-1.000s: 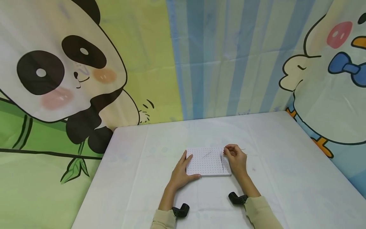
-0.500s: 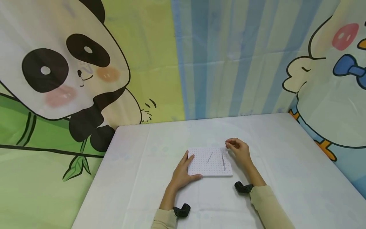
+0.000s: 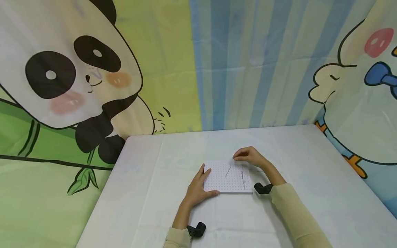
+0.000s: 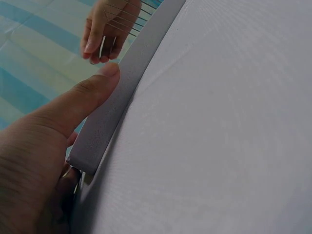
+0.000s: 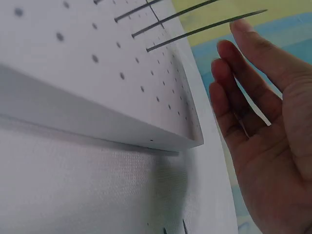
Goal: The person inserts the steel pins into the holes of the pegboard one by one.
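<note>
Needles point(image 3: 243, 175) stand in a close row near the right edge of a white perforated foam board point(image 3: 224, 182), which lies flat on the white-clothed surface point(image 3: 149, 193) in front of the person. One more needle point(image 3: 227, 171) leans apart from the row, nearer the board's middle.

From the head camera, the left hand point(image 3: 198, 187) rests at the board's left edge, fingers straight along its side and thumb along the near edge. The left wrist camera adds the close detail: the thumb point(image 4: 92, 95) presses flat against the board's thick grey-white side point(image 4: 114, 117), so this grip is open and steadies the board rather than clasping it.

The right hand point(image 3: 249, 156) hovers over the board's far right corner, fingers loosely bent. Overhead it could pass for pinching something, but the right wrist camera shows the palm point(image 5: 273, 141) open beside the board's corner, the fingertips close to the upper ends of the needles point(image 5: 195, 22). A thin dark line crosses the fingers there, possibly a needle held loosely, though the view is too unclear to be sure. That camera alone also shows two needle tips point(image 5: 184, 227) on the cloth below the board.

A panda-printed backdrop point(image 3: 68, 79) hangs behind the surface.
</note>
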A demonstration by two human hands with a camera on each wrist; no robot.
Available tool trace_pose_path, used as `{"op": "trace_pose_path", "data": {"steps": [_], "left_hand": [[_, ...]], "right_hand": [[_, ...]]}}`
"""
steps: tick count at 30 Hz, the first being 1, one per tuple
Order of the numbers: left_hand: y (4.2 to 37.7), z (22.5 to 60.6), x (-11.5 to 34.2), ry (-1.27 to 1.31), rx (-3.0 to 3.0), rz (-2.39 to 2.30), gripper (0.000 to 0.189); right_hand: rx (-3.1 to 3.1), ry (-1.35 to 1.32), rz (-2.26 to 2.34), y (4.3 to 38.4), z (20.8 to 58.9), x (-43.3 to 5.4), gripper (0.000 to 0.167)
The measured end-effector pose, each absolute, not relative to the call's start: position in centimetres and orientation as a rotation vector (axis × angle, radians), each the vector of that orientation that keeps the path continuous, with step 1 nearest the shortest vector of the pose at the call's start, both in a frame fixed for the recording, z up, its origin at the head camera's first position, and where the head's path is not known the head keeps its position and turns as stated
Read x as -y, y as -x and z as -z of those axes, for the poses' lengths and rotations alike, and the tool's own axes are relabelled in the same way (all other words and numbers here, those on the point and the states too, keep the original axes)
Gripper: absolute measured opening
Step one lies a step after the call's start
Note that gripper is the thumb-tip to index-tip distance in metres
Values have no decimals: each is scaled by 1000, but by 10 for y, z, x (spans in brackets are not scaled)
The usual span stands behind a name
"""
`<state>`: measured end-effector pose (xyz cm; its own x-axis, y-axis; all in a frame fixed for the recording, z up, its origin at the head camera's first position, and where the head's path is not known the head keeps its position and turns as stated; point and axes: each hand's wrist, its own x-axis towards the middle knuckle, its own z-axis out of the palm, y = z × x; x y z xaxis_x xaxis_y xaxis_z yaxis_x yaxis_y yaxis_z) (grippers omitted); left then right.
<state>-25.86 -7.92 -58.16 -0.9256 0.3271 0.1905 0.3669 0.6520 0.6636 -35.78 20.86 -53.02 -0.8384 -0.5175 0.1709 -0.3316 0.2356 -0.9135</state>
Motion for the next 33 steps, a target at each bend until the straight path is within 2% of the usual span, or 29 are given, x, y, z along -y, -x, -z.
{"op": "trace_pose_path", "data": {"steps": [10, 21, 33], "left_hand": [[255, 582, 80, 592, 2804, 1141, 97], [256, 583, 79, 592, 2813, 1109, 97], [256, 580, 79, 583, 2818, 1120, 97]], "right_hand": [[-2081, 1201, 1560, 375, 557, -203, 12], [-2179, 1226, 1488, 361, 538, -195, 11], [-2224, 1209, 1483, 358, 535, -193, 9]]}}
